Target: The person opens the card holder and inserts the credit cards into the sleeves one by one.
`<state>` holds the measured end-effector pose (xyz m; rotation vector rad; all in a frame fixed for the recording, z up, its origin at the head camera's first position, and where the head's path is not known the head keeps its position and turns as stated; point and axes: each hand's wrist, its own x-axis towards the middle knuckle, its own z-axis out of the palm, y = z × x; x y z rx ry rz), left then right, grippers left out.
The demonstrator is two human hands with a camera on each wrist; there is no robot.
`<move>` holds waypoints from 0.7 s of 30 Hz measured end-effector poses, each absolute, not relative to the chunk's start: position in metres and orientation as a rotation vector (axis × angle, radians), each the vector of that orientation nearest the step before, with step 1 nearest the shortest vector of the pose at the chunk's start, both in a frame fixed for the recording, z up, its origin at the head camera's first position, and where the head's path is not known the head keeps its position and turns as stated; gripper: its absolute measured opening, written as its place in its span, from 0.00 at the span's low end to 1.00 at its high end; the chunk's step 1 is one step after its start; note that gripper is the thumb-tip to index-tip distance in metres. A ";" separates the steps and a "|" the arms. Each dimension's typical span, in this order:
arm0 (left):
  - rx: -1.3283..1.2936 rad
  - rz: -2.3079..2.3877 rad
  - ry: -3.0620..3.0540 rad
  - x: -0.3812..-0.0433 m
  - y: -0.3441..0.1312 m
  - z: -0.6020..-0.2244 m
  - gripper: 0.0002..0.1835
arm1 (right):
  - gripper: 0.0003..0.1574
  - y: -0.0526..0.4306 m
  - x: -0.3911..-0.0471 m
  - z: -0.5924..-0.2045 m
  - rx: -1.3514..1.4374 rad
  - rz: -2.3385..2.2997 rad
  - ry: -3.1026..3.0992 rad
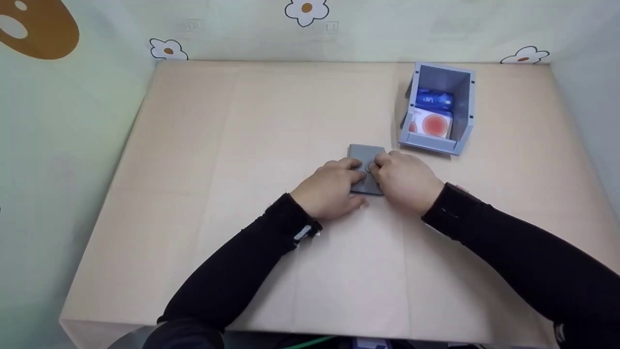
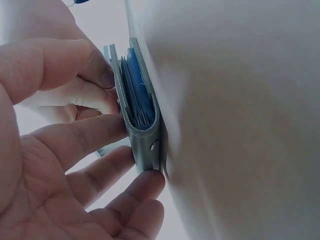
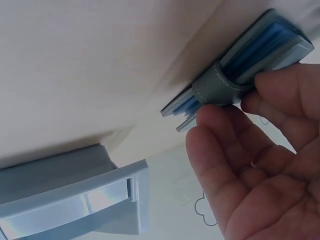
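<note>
A small grey card holder [image 1: 366,184] lies on the table. Blue and pale cards [image 2: 137,90] show between its covers in the left wrist view. A stitched closing strap [image 3: 216,86] wraps round its open side in the right wrist view. My left hand [image 1: 329,186] rests its fairly straight fingers on the cover and along the rounded spine, thumb apart on the near side. With thumb and fingertips, my right hand [image 1: 404,179] pinches the holder at the strap, beside a round snap [image 1: 368,167] on the cover.
A grey plastic bin [image 1: 429,141] stands beyond my right hand, its low front towards me. Inside are a blue packet [image 1: 433,100] and a white box with a red circle [image 1: 435,125]. A pale cloth covers the table [image 1: 232,145]; patterned walls [image 1: 242,34] border it.
</note>
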<state>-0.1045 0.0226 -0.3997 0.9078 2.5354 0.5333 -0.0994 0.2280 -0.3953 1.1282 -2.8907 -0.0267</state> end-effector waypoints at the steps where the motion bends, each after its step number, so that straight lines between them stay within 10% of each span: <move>1: 0.908 0.528 2.539 -0.105 0.023 -0.400 0.32 | 0.14 0.229 -0.100 -0.395 1.138 -0.025 -2.888; 21: 0.599 0.493 2.726 -0.133 -0.006 -0.388 0.39 | 0.25 0.264 -0.119 -0.381 0.622 0.652 -3.054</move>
